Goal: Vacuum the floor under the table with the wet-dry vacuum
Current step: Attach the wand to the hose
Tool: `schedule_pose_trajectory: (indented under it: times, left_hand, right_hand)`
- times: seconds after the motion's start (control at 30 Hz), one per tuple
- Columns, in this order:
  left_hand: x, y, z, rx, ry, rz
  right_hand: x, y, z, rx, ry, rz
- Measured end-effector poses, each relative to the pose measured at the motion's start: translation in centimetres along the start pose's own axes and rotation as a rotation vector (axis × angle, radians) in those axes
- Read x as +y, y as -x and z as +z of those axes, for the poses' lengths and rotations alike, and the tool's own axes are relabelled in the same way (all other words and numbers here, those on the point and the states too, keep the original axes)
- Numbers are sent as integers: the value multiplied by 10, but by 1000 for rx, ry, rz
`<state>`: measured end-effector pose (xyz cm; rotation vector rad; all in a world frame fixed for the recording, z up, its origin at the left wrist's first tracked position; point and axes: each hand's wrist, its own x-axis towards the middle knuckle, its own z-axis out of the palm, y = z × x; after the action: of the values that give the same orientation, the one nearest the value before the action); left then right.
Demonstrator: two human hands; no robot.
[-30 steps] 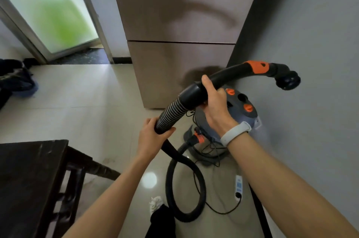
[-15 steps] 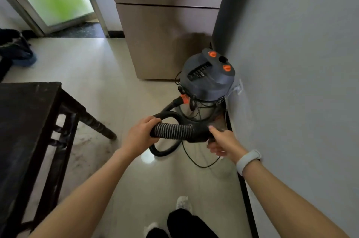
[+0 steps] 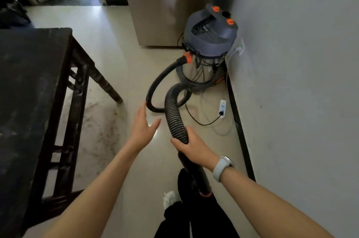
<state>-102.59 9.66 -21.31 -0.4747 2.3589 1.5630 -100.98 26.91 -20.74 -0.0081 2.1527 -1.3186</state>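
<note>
A dark wooden table [image 3: 29,86] with a worn black top fills the left side of the frame, its turned leg [image 3: 101,82] reaching the pale tiled floor [image 3: 120,30], which carries a brown dirty patch [image 3: 97,127] under the table's edge. Just right of centre the left hand [image 3: 142,127] hovers with fingers straight and spread, touching nothing. Beside it the right hand [image 3: 192,148], a white band [image 3: 222,166] on its wrist, grips the black ribbed vacuum hose [image 3: 174,119] where it meets the smooth tube. The hose loops back on the floor to the grey-topped steel-drum wet-dry vacuum [image 3: 208,47] in the upper centre-right, standing against the grey wall [image 3: 301,63]. A white power strip [image 3: 222,107] lies near the wall's base.
</note>
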Motion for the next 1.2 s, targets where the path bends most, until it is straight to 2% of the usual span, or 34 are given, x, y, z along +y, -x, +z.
schedule_pose_trajectory:
  times: [0.07,0.1,0.2,0.27,0.3,0.33,0.4,0.47,0.53,0.6,0.67,0.73,0.83,0.9,0.97,1.03,1.07,1.1,1.13,1.17,1.2]
  left_hand:
    - [-8,9,14,-165,378,-401]
    - [-10,12,24,-253,442,-485]
    - [-5,19,54,-440,534,-501]
    - [-3,27,69,-528,411,-463]
    - [-8,32,73,-541,329,-443]
    - [-15,35,76,-545,261,-409]
    - [-28,40,78,-557,104,-280]
    - [-32,49,79,-617,-100,-125]
    - [-31,59,82,-695,-325,13]
    - [-28,68,82,-747,-558,122]
    - [-25,74,76,-803,-690,174]
    - [-23,79,68,-832,-796,208]
    - [-14,85,57,-787,-1028,305]
    - [-14,88,49,-728,-1160,350]
    - [-22,91,38,-563,-1218,349]
    - [-40,93,28,-200,-1099,252]
    - [-49,94,25,19,-965,131]
    - [-55,95,23,184,-769,-63]
    - [-57,95,21,253,-485,-302]
    - [-56,95,21,245,-126,-505]
    - [-54,92,22,213,263,-614]
  right_hand:
    - [11,15,7,22,-85,58]
    - [18,22,11,20,-96,85]
    - [39,42,24,-109,-14,102]
    - [56,52,25,-216,92,98]
    - [66,55,20,-218,149,106]
    - [75,57,11,-172,202,135]
    - [87,57,-12,52,305,212]
    - [95,55,-33,207,383,169]
    - [96,48,-48,102,534,-32]
    - [90,37,-52,-185,773,-189]
    - [89,28,-50,-466,957,-202]
    - [92,22,-44,-622,1031,-150]
    - [102,26,-25,-649,990,-187]
    - [106,35,-12,-579,826,-176]
    - [108,45,-1,-514,681,-117]
    - [106,48,8,-463,607,-104]
    - [102,47,12,-442,567,-92]
    - [97,46,16,-422,525,-87]
    - [91,44,22,-403,488,-92]
    - [87,42,29,-394,458,-105]
    - [82,43,37,-389,441,-117]
